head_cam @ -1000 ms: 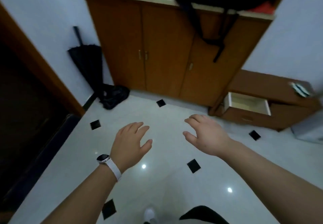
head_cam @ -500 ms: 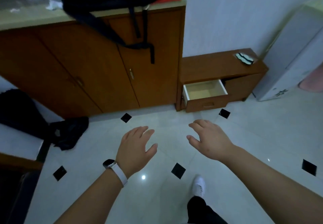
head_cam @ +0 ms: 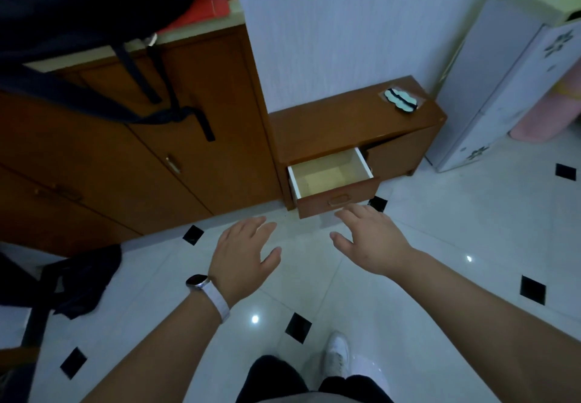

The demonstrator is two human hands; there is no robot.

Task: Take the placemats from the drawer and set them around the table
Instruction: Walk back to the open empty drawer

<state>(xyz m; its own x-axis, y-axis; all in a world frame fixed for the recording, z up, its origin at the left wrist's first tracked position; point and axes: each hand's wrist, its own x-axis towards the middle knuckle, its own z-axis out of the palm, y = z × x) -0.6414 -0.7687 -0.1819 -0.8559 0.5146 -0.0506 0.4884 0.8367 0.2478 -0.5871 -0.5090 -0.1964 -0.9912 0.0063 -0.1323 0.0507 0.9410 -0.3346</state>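
My fingers are loosely spread, holding nothing; my left hand [head_cam: 242, 255] and right hand [head_cam: 372, 244] hover palm-down over the tiled floor [head_cam: 456, 245], the open drawer [head_cam: 330, 179] of the low wooden cabinet [head_cam: 345, 126] just beyond my right fingertips

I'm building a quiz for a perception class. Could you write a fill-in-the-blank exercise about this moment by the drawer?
1. The drawer of the low cabinet stands ____.
2. The left hand and the right hand both hold ____.
3. The watch is worn on the ____ wrist.

Missing words: open; nothing; left.
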